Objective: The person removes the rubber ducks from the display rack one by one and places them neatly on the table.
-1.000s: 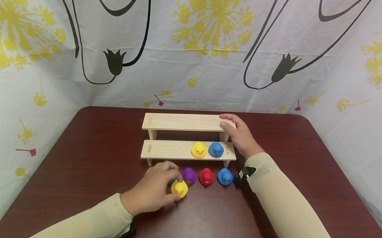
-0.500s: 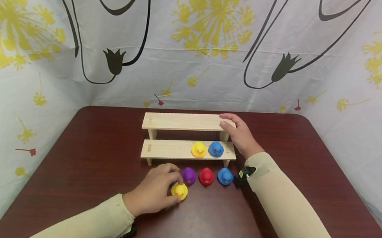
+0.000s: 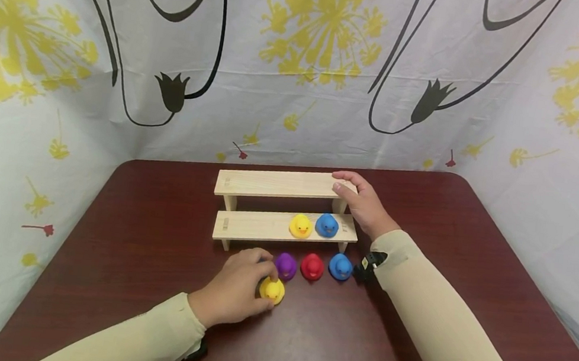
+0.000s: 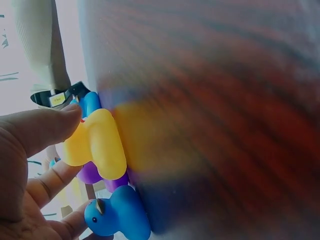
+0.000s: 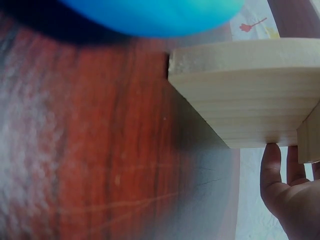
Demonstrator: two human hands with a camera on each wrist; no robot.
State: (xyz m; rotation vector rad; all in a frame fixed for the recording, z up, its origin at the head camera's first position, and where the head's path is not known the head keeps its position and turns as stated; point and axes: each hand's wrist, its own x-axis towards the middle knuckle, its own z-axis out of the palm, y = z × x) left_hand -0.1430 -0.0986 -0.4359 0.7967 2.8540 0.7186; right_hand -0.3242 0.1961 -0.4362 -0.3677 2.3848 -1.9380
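Nearest, a pale left sleeve (image 3: 132, 335) ran in over the dark red table (image 3: 323, 351), and the left hand (image 3: 231, 288) pinched the front yellow duck (image 3: 272, 292), thumb on one side and curved fingers on the other; whether its base touched the tabletop was hard to tell. Beside those fingers sat a half-hidden blue duck (image 4: 122, 215) (the left wrist view showed it best). Next came a purple duck (image 3: 286, 267), a red duck (image 3: 312, 267) and a second blue duck (image 3: 341, 267) in a row. Behind stood the lower shelf (image 3: 252, 226), bearing another yellow duck (image 3: 301, 226) and a third blue duck (image 3: 327, 225) toward its right end. Farther back, the right hand (image 3: 366, 206) lay over the upper shelf's (image 3: 273, 183) right end, thumb and forefinger apart; whether it gripped the wood could not be told. Printed cloth (image 3: 327, 131) hung beyond.
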